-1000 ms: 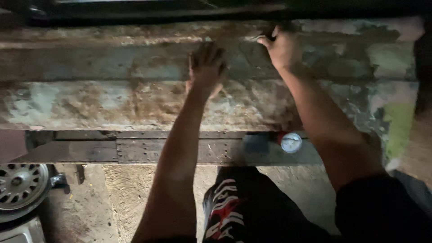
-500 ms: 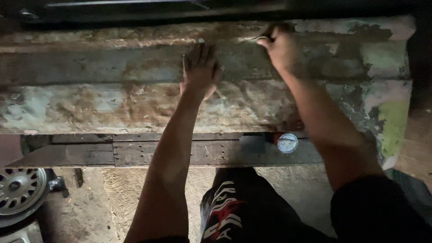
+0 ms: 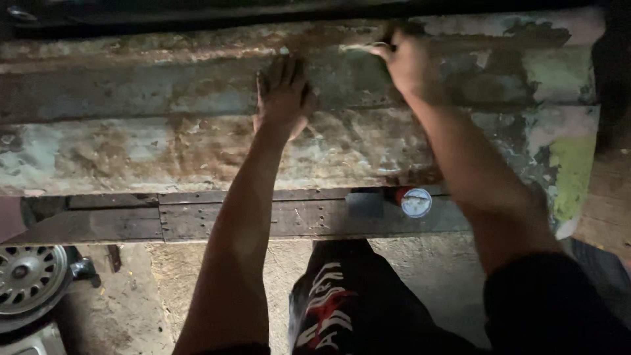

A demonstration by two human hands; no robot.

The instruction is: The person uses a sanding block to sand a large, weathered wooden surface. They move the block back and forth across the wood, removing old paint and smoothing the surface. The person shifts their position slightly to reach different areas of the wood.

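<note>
A long rusty metal panel (image 3: 131, 138) with flaking pale paint lies across in front of me. My left hand (image 3: 281, 95) rests flat on it, fingers spread, palm down. My right hand (image 3: 406, 62) is up near the panel's far edge, fingers closed on a thin pale tool (image 3: 358, 47) whose tip points left along the surface. What kind of tool it is cannot be made out.
A dark wooden plank (image 3: 217, 220) sits under the panel's near edge, with a small round white-faced can (image 3: 415, 202) on it. A car wheel rim (image 3: 29, 279) lies on the concrete floor at lower left. My dark patterned shorts (image 3: 335, 306) are below.
My left hand has slid a little left and down on the panel. My right hand has moved left along the far edge, and the thin tool now shows in its fingers.
</note>
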